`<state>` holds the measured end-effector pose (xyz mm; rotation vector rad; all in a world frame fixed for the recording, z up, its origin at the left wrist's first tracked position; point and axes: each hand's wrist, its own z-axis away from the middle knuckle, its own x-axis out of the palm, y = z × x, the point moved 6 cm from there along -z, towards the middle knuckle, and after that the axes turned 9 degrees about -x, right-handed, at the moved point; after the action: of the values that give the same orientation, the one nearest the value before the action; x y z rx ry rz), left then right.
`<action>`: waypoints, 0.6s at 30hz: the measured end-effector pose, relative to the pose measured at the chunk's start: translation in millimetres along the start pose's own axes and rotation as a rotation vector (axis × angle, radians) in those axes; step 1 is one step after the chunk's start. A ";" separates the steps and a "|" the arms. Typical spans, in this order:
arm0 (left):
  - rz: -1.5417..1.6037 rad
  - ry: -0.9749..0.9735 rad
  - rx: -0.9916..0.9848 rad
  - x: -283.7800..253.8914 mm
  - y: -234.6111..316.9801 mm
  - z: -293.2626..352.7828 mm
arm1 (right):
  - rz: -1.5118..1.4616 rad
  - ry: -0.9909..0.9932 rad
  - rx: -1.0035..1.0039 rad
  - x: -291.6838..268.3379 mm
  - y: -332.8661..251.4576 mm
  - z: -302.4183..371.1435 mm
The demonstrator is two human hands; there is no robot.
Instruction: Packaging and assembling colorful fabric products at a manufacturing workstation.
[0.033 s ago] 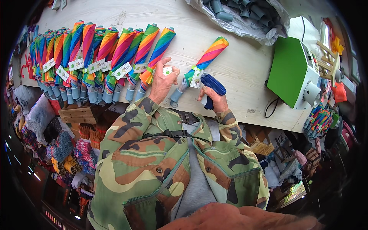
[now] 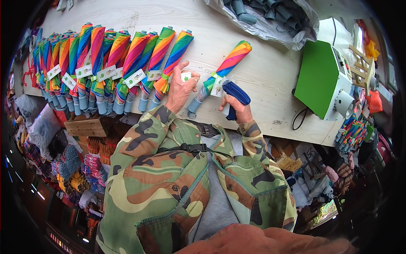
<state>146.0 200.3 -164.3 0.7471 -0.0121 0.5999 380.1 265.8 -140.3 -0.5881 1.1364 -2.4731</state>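
My left hand [image 2: 181, 89] is at the right end of a row of folded rainbow umbrellas [image 2: 136, 59]. Its bent fingers close around a small white tag [image 2: 185, 76] beside the last umbrella [image 2: 176, 57]. In my right hand [image 2: 237, 108] is a dark blue stapler [image 2: 236, 93], gripped upright. Just left of the stapler, a single rainbow umbrella [image 2: 229, 62] lies apart from the row, wrapped with a green band. A white tag [image 2: 217, 86] hangs at its middle, close to the stapler, and its grey-blue handle [image 2: 194, 106] points toward me.
A clear plastic bag [image 2: 292, 40] of grey-blue tubes lies at the far side of the pale table [image 2: 270, 84]. To the right stands a green and white machine [image 2: 317, 80] with a black cord. Below the table's left edge are a wooden box [image 2: 86, 127] and stacked textiles [image 2: 94, 171].
My left hand and the tag in its fingers have shifted very slightly right and up. The stapler in my right hand has moved a touch to the right.
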 end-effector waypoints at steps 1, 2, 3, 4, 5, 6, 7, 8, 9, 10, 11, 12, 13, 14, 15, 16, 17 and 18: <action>0.000 0.001 0.001 3.3 0.2 -5.4 | 0.000 -0.001 -0.001 -1.8 -1.8 -1.1; -0.006 0.013 -0.001 7.3 -0.3 -10.2 | -0.005 0.004 -0.001 -3.8 -3.2 -2.8; -0.013 0.020 -0.004 13.2 0.0 -15.2 | -0.011 0.015 -0.003 -6.3 -4.0 -3.9; -0.013 0.017 -0.005 20.1 -0.9 -19.7 | -0.013 0.013 -0.003 -7.1 -3.5 -5.1; 0.036 0.017 0.006 26.2 -2.4 -23.7 | -0.014 0.016 -0.003 -7.5 -3.3 -5.6; 0.084 0.019 0.018 28.4 -4.3 -27.9 | 0.001 0.007 0.001 -6.7 -3.2 -6.5; 0.083 0.018 0.017 27.3 -8.4 -32.9 | 0.015 -0.002 0.005 -5.8 -2.9 -7.1; 0.039 -0.019 -0.039 27.6 -16.9 -38.4 | 0.013 -0.001 0.005 -5.8 -1.0 -7.6; -0.004 -0.056 -0.096 28.6 -24.0 -42.1 | 0.001 -0.005 -0.003 -5.3 1.1 -8.1; -0.005 -0.057 -0.098 27.2 -27.9 -45.1 | -0.011 -0.009 -0.011 -4.8 2.3 -8.3; -0.224 0.004 -0.076 23.8 -30.8 -47.8 | -0.012 -0.008 -0.010 -5.4 2.8 -7.9; -0.443 0.065 -0.055 21.0 -32.7 -49.1 | -0.026 -0.006 0.011 -4.3 2.1 -7.5; -0.443 0.064 -0.057 21.6 -36.9 -50.0 | -0.041 -0.003 0.031 -3.4 2.3 -7.3; -0.341 0.054 -0.043 23.5 -40.6 -50.8 | -0.041 -0.002 0.032 -2.9 3.4 -7.9; -0.238 0.043 -0.028 27.0 -39.6 -50.3 | -0.032 -0.005 0.029 -3.0 4.6 -9.1; -0.238 0.041 -0.030 30.3 -39.6 -49.9 | -0.022 -0.007 0.025 -2.9 5.3 -10.2; -0.169 0.030 -0.024 33.6 -39.3 -49.0 | -0.022 -0.005 0.026 -2.9 5.7 -11.1; -0.099 0.020 -0.018 35.8 -38.0 -48.1 | -0.038 -0.007 0.019 -1.9 5.3 -11.9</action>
<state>186.0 227.4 -216.3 0.7198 0.0375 0.5120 376.5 270.9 -151.9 -0.6181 1.1078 -2.5084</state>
